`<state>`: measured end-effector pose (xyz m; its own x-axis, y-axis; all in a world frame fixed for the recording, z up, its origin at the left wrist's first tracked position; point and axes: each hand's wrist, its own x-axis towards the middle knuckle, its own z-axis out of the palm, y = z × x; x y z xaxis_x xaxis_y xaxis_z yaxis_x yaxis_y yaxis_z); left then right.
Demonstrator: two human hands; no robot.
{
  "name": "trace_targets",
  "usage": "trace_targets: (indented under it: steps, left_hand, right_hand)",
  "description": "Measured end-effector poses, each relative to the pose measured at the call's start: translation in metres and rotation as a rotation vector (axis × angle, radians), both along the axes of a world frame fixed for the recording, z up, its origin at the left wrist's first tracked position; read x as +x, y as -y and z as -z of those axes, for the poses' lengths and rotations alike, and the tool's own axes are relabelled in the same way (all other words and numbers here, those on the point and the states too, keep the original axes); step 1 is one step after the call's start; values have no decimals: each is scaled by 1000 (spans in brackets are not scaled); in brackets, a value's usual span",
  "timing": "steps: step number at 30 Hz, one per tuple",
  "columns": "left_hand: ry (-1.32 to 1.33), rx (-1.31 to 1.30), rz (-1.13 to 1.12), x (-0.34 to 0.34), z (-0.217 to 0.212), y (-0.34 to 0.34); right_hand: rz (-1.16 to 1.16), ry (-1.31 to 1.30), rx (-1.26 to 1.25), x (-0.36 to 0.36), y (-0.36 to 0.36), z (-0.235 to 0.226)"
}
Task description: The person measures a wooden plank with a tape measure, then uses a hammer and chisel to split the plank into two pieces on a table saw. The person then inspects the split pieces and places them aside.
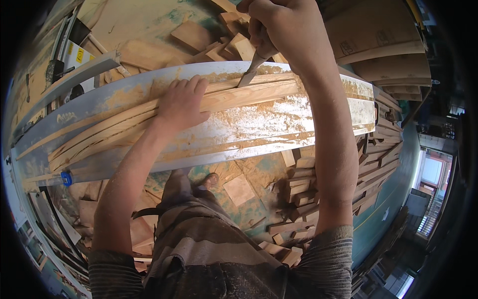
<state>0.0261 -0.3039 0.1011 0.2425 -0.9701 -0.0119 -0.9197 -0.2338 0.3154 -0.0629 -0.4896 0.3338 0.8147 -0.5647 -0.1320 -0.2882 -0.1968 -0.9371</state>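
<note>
A long pale wooden board, with a dark crack along its length, lies across a metal machine table dusted with sawdust. Across the board's middle rests my left hand, its fingers over the far edge and the thumb toward the near side, gripping it. My right hand is wrapped round the handle of a chisel. The chisel slants down, its blade meeting the board near the right end. Part of the handle is hidden by my fingers.
Wood offcuts lie beyond the table. Stacked timber stands at the right, below cardboard boxes. A blue clamp-like piece sits at the table's left end. On the sawdust-strewn floor near my feet is a square wood piece.
</note>
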Motion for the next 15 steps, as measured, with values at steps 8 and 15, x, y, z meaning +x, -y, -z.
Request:
trace_targets:
  steps: [8, 15]
  left_hand:
    - [-83, 39, -11, 6, 3, -7]
    - [-112, 134, 2, 9, -3, 3]
  right_hand:
    - [28, 186, -144, -63, -47, 38]
    - [63, 423, -322, -128, -87, 76]
